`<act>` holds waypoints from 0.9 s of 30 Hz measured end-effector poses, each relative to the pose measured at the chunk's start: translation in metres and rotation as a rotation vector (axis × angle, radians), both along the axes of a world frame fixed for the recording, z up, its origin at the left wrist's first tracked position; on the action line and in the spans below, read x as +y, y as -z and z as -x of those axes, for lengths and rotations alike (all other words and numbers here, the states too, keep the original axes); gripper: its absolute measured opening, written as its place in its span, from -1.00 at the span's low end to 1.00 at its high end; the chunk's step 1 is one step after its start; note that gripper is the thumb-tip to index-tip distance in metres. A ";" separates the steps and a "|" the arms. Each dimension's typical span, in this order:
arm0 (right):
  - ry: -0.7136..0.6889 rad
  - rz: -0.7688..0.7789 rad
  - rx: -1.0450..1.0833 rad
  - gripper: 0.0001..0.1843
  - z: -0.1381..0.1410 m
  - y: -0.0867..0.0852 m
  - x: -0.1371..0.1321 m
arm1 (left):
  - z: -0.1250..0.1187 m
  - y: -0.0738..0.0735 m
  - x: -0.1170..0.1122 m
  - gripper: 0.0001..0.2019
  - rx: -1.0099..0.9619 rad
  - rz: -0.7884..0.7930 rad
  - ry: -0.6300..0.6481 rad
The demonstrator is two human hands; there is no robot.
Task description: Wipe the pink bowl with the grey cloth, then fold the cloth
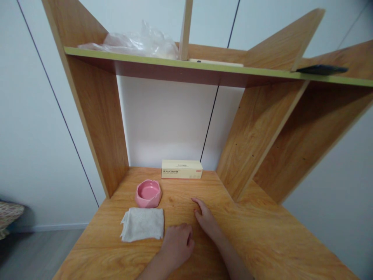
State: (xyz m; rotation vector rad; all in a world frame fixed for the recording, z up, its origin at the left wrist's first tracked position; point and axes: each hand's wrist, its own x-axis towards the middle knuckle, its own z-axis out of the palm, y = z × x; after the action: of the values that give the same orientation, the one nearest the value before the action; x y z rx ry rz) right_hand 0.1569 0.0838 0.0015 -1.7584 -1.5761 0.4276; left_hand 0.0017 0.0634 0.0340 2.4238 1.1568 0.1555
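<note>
My left hand (176, 244) rests on the wooden desk (262, 233) with its fingers curled under, just right of a folded white cloth (142, 228). My right hand (205, 218) lies flat on the desk with fingers stretched forward, holding nothing. A pink bowl (148, 193) stands just behind the cloth. A long cream box (182, 169) with a red stripe lies at the back of the desk against the wall.
Wooden side panels (99, 116) rise left and right of the desk. A shelf (204, 70) above carries a crumpled clear plastic bag (136, 41), a flat pale item (215, 62) and a dark flat object (322, 69).
</note>
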 end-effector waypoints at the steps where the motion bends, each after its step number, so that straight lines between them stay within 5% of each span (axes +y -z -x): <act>1: 0.000 0.000 0.004 -0.50 0.000 0.000 0.000 | 0.000 0.000 0.000 -0.81 -0.002 -0.001 -0.001; 27: -0.037 -0.109 0.036 -0.54 -0.004 0.022 0.007 | -0.002 0.005 -0.001 -0.80 -0.030 -0.018 -0.046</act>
State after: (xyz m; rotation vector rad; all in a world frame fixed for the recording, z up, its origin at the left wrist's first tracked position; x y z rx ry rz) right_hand 0.1613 0.0910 -0.0210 -1.6335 -1.5787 0.3818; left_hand 0.0034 0.0628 0.0288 2.4033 1.2033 0.2165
